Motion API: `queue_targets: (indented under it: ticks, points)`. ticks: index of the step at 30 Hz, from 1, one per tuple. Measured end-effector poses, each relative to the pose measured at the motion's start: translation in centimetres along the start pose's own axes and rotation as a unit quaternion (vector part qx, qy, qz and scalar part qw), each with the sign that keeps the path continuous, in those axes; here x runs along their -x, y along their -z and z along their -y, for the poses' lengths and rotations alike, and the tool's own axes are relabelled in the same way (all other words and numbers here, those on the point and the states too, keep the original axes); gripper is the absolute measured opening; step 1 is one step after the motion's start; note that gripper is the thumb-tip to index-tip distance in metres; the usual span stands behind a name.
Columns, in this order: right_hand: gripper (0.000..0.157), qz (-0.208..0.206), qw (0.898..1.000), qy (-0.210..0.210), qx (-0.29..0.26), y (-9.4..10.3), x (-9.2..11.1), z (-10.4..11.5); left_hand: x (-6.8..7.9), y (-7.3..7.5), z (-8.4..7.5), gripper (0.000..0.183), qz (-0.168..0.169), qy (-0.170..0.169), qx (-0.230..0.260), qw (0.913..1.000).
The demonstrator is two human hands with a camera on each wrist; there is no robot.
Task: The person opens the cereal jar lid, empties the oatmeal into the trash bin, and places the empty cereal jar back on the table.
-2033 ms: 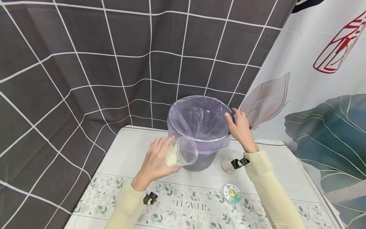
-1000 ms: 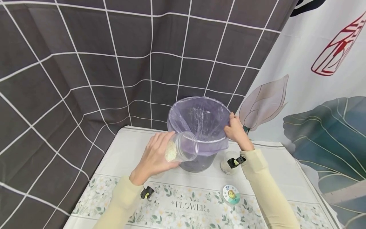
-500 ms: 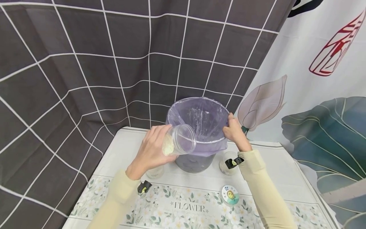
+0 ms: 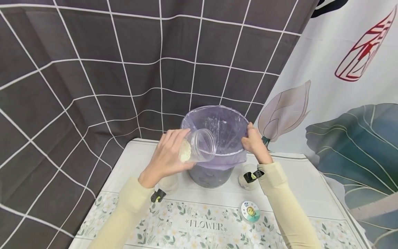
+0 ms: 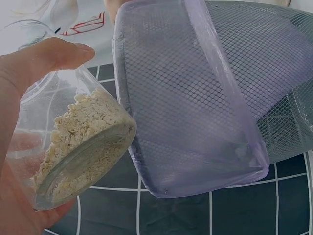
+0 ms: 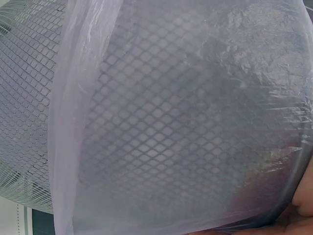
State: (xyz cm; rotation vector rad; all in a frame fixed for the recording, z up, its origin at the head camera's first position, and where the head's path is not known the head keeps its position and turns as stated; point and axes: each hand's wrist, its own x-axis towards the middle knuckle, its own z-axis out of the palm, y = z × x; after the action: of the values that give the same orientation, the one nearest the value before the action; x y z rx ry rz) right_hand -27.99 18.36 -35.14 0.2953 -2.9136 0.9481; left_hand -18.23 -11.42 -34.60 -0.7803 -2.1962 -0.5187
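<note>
My left hand [image 4: 166,152] grips a clear plastic jar [image 4: 202,145], tilted with its open mouth over the near left rim of a mesh trash bin [image 4: 209,178]. Pale flakes resembling rolled oats [image 5: 88,122] lie inside, heaped toward the jar's bottom. A thin purple bin liner [image 4: 222,162] covers the bin's inside and folds down over its rim. At the bin's right side, my right hand [image 4: 256,143] holds the lined rim, fingers curled over it. The right wrist view shows the liner [image 6: 161,117] close up, with the mesh showing through.
A clear container [image 4: 247,180] stands right of the bin, partly behind the right wrist. Another clear container [image 4: 169,185] sits below the left hand. A round printed lid [image 4: 250,211] lies on the flower-patterned tablecloth [image 4: 202,238]. A dark grid curtain [image 4: 140,41] hangs behind.
My left hand has raised the jar and brought its mouth up over the bin's rim, uncovering a container below. My right hand's fingers have closed round the rim.
</note>
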Motion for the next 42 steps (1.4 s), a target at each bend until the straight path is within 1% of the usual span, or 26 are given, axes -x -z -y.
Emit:
queue_targets:
  ticks: [3, 8, 19, 31, 36, 42]
  points:
    - [0.075, -0.002, 1.0, -0.003, -0.001, 0.0, 0.1, 0.0, -0.4, 0.1, 0.1, 0.088, 0.007, -0.007, -0.012, 0.9999]
    - [0.074, -0.006, 1.0, -0.003, -0.005, 0.0, 0.1, 0.1, -1.0, 0.2, 0.2, 0.09, 0.006, -0.016, -0.037, 0.9992]
    - [0.074, 0.002, 1.0, -0.012, -0.004, 0.2, 0.1, 0.4, -1.6, 0.3, 0.4, 0.089, 0.014, -0.01, -0.06, 0.9981]
    - [0.073, 0.002, 1.0, -0.013, -0.009, 0.1, 0.1, 0.3, -2.3, 0.5, 0.6, 0.089, 0.015, -0.015, -0.1, 0.9948]
    - [0.073, 0.002, 1.0, -0.009, -0.013, 0.1, 0.1, 0.3, -2.8, 0.8, 0.5, 0.088, 0.024, -0.012, -0.131, 0.991]
    - [0.073, 0.001, 1.0, -0.007, -0.012, 0.0, 0.1, 0.2, -3.4, 1.0, 0.5, 0.085, 0.025, -0.023, -0.168, 0.9852]
